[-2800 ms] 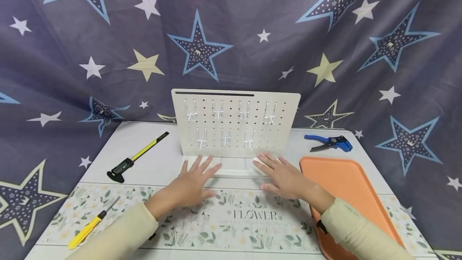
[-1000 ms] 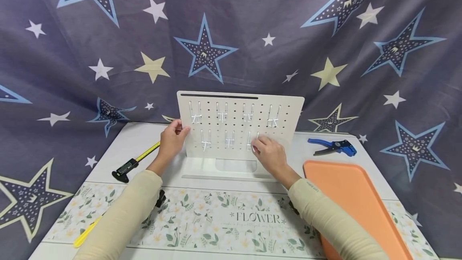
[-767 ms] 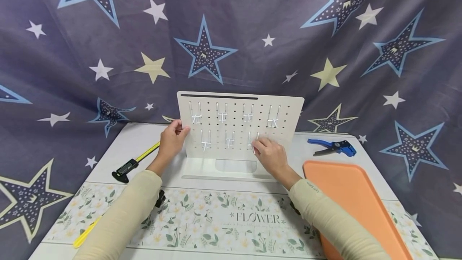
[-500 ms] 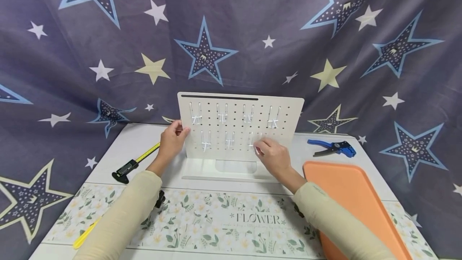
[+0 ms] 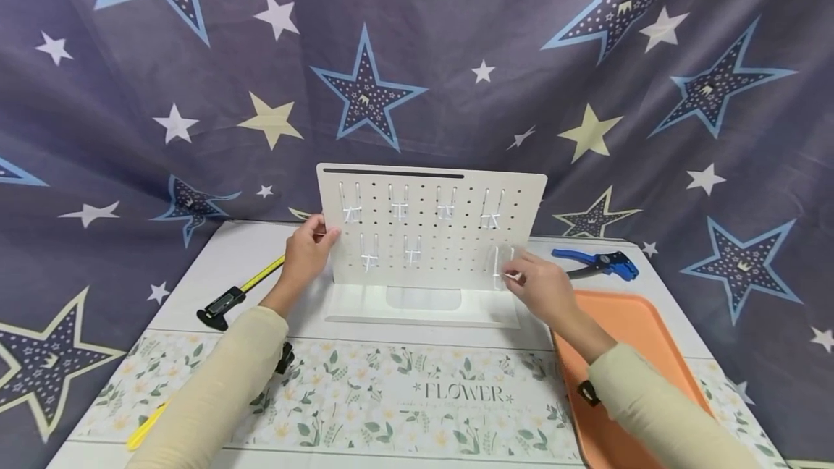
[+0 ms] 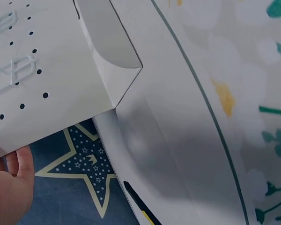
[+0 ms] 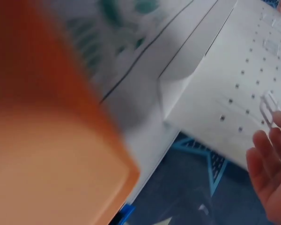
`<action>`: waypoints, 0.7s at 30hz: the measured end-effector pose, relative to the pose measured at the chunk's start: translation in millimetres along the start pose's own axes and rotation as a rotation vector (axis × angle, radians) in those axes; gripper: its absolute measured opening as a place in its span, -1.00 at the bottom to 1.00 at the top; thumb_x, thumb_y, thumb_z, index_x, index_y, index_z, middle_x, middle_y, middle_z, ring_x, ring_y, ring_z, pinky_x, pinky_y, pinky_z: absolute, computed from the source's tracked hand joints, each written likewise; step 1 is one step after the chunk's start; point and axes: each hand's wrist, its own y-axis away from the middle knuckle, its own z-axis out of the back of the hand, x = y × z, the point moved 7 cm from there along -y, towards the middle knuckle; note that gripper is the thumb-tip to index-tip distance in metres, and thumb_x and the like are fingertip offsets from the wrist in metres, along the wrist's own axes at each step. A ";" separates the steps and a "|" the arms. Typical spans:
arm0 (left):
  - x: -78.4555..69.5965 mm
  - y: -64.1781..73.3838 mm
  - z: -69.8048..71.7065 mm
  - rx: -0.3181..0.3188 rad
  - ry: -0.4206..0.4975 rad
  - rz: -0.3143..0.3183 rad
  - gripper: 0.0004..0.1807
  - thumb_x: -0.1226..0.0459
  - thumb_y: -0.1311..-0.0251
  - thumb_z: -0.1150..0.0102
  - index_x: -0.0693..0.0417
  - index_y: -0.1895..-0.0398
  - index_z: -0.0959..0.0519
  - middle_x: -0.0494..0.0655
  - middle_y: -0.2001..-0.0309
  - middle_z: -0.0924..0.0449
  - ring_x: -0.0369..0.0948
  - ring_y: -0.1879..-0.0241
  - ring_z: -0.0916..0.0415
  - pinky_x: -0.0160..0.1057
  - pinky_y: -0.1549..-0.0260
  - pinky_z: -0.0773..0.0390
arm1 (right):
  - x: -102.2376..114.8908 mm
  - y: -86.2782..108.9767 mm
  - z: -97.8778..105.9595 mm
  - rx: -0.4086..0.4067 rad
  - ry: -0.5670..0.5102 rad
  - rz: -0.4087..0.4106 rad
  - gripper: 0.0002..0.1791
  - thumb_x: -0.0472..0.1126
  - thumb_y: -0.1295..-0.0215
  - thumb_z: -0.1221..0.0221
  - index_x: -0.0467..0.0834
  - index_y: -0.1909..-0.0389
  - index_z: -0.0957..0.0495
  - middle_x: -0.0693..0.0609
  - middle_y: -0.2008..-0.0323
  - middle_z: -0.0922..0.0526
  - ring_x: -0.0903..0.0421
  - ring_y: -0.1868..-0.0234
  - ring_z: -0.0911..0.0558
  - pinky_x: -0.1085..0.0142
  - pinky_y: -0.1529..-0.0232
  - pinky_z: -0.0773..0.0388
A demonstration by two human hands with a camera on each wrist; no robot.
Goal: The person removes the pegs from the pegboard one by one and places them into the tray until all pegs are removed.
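Observation:
A white pegboard (image 5: 433,234) stands upright on its base at the back of the table. My left hand (image 5: 306,250) holds its left edge, thumb on the front face; in the left wrist view the fingers (image 6: 24,164) lie behind that edge. Several white wire hooks (image 5: 399,203) sit on the board, a row above and two below. My right hand (image 5: 542,288) pinches another white wire hook (image 5: 497,266) in front of the board's lower right. The right wrist view shows this hook (image 7: 267,108) at the thumb and fingertips, overlapping the board.
An orange tray (image 5: 625,317) lies at the right, under my right forearm. Behind it are blue-handled wire strippers (image 5: 602,264). A digital caliper (image 5: 224,302) lies at the left, and a yellow handle (image 5: 146,425) is partly hidden by my left sleeve. A star-patterned curtain (image 5: 417,35) hangs behind.
Both hands came up from the board's base. The left took its left edge; the right took the lower-row right hook off its place and moved it rightward.

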 end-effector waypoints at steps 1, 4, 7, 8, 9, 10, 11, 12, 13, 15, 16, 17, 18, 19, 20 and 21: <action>-0.3 0.2 0.5 0.001 0.001 0.000 -0.76 0.18 -0.45 -0.17 0.15 -0.01 -0.55 0.17 0.08 -0.65 -0.03 0.12 -0.54 -0.22 0.16 -0.47 | -6.0 2.8 0.5 0.031 0.010 -0.012 -0.86 -0.24 -0.13 -0.45 -0.04 0.29 -0.74 0.05 0.34 -0.73 0.13 0.41 -0.74 0.21 0.37 -0.66; -1.4 1.2 0.8 0.011 0.004 0.002 -0.75 0.19 -0.45 -0.16 0.16 -0.03 -0.54 0.18 0.08 -0.64 -0.02 0.12 -0.53 -0.21 0.16 -0.47 | -27.9 12.0 0.2 0.120 0.011 -0.060 -0.89 -0.21 -0.16 -0.42 -0.03 0.27 -0.75 0.06 0.37 -0.74 0.11 0.39 -0.72 0.17 0.35 -0.65; -2.1 1.7 0.8 0.019 0.009 0.012 -0.75 0.19 -0.45 -0.17 0.16 -0.03 -0.54 0.17 0.08 -0.63 -0.01 0.11 -0.52 -0.20 0.16 -0.47 | -52.6 20.7 -1.3 0.205 -0.028 -0.120 -0.95 -0.19 -0.22 -0.36 -0.02 0.30 -0.74 0.07 0.37 -0.76 0.11 0.36 -0.72 0.14 0.29 -0.65; -2.2 1.7 0.7 0.020 0.008 0.013 -0.75 0.19 -0.45 -0.17 0.16 -0.03 -0.54 0.17 0.07 -0.63 -0.01 0.11 -0.52 -0.19 0.15 -0.47 | -60.4 23.2 -1.4 0.228 -0.048 -0.139 -0.97 -0.19 -0.23 -0.36 -0.01 0.31 -0.74 0.07 0.37 -0.77 0.11 0.35 -0.72 0.13 0.28 -0.65; -2.1 1.5 0.6 0.019 0.003 0.011 -0.74 0.19 -0.45 -0.16 0.17 -0.04 -0.54 0.17 0.07 -0.63 -0.01 0.11 -0.53 -0.19 0.15 -0.47 | -68.1 25.4 -1.8 0.251 -0.067 -0.157 -0.98 -0.19 -0.24 -0.35 0.00 0.33 -0.73 0.09 0.38 -0.78 0.12 0.35 -0.72 0.14 0.28 -0.64; -1.9 1.3 0.5 0.020 0.005 0.014 -0.74 0.19 -0.45 -0.16 0.16 -0.04 -0.54 0.17 0.07 -0.63 -0.01 0.11 -0.52 -0.19 0.15 -0.47 | -74.6 27.2 -1.9 0.274 -0.088 -0.171 -0.98 -0.18 -0.25 -0.34 0.01 0.36 -0.73 0.10 0.39 -0.78 0.12 0.35 -0.72 0.15 0.29 -0.64; -1.9 1.0 0.5 0.021 0.005 0.015 -0.74 0.19 -0.45 -0.17 0.16 -0.04 -0.54 0.17 0.07 -0.63 -0.01 0.11 -0.52 -0.19 0.15 -0.47 | -80.6 29.0 -2.0 0.296 -0.103 -0.176 -0.97 -0.18 -0.26 -0.33 0.02 0.37 -0.72 0.10 0.40 -0.78 0.13 0.36 -0.72 0.16 0.30 -0.63; -1.8 0.9 0.4 0.020 0.003 0.013 -0.74 0.19 -0.45 -0.16 0.16 -0.05 -0.54 0.17 0.07 -0.64 -0.01 0.11 -0.53 -0.19 0.15 -0.47 | -86.1 30.6 -2.3 0.318 -0.112 -0.181 -0.96 -0.17 -0.27 -0.33 0.02 0.37 -0.72 0.12 0.41 -0.78 0.14 0.37 -0.71 0.18 0.33 -0.61; -1.7 0.7 0.3 0.021 0.000 0.013 -0.74 0.19 -0.45 -0.16 0.17 -0.05 -0.54 0.17 0.07 -0.64 -0.02 0.11 -0.53 -0.19 0.15 -0.47 | -90.5 32.1 -1.9 0.335 -0.121 -0.179 -0.96 -0.17 -0.27 -0.34 0.02 0.38 -0.72 0.12 0.41 -0.78 0.15 0.38 -0.70 0.20 0.35 -0.59; -1.5 0.4 0.0 0.021 -0.003 0.009 -0.74 0.19 -0.46 -0.16 0.17 -0.05 -0.54 0.17 0.07 -0.64 -0.02 0.12 -0.53 -0.20 0.15 -0.47 | -98.4 35.2 -1.7 0.368 -0.120 -0.164 -0.96 -0.17 -0.28 -0.33 0.00 0.37 -0.72 0.13 0.43 -0.77 0.19 0.42 -0.67 0.25 0.39 -0.55; -1.2 0.2 -0.2 0.022 -0.002 0.011 -0.74 0.19 -0.46 -0.16 0.17 -0.05 -0.54 0.16 0.07 -0.64 -0.03 0.12 -0.53 -0.20 0.15 -0.47 | -101.2 36.7 -1.1 0.379 -0.120 -0.152 -0.96 -0.17 -0.27 -0.34 -0.01 0.37 -0.72 0.13 0.44 -0.76 0.20 0.43 -0.65 0.27 0.41 -0.54; -0.9 0.1 -0.3 0.021 -0.004 0.008 -0.74 0.19 -0.46 -0.16 0.17 -0.05 -0.54 0.16 0.08 -0.64 -0.03 0.12 -0.53 -0.20 0.15 -0.47 | -104.2 38.3 -0.9 0.388 -0.119 -0.144 -0.97 -0.18 -0.26 -0.34 -0.03 0.37 -0.72 0.12 0.45 -0.76 0.22 0.45 -0.64 0.29 0.43 -0.52; -0.7 0.0 -0.5 0.020 -0.004 0.006 -0.74 0.19 -0.46 -0.16 0.17 -0.05 -0.54 0.16 0.08 -0.64 -0.03 0.12 -0.53 -0.21 0.15 -0.47 | -107.2 40.0 -1.0 0.393 -0.116 -0.141 -0.96 -0.18 -0.25 -0.36 -0.03 0.38 -0.72 0.14 0.47 -0.74 0.24 0.46 -0.62 0.31 0.43 -0.50; -0.6 0.0 -0.6 0.019 -0.004 0.005 -0.74 0.19 -0.46 -0.16 0.17 -0.05 -0.54 0.16 0.08 -0.64 -0.03 0.12 -0.52 -0.21 0.15 -0.47 | -110.1 41.9 -1.3 0.403 -0.112 -0.142 -0.94 -0.18 -0.25 -0.36 -0.03 0.41 -0.71 0.14 0.48 -0.73 0.25 0.47 -0.60 0.32 0.43 -0.49; -0.3 -0.3 -0.8 0.018 -0.002 0.005 -0.74 0.19 -0.46 -0.16 0.17 -0.05 -0.54 0.16 0.08 -0.64 -0.03 0.13 -0.53 -0.20 0.16 -0.47 | -112.6 43.8 -1.9 0.416 -0.106 -0.144 -0.93 -0.17 -0.25 -0.36 -0.01 0.43 -0.70 0.16 0.50 -0.72 0.26 0.48 -0.58 0.32 0.44 -0.47; -0.1 -0.5 -0.8 0.018 -0.002 0.005 -0.74 0.19 -0.46 -0.16 0.16 -0.05 -0.54 0.16 0.08 -0.64 -0.03 0.13 -0.53 -0.21 0.16 -0.47 | -114.9 45.6 -2.6 0.430 -0.108 -0.150 -0.90 -0.17 -0.25 -0.36 0.00 0.46 -0.69 0.17 0.51 -0.71 0.27 0.48 -0.57 0.32 0.44 -0.46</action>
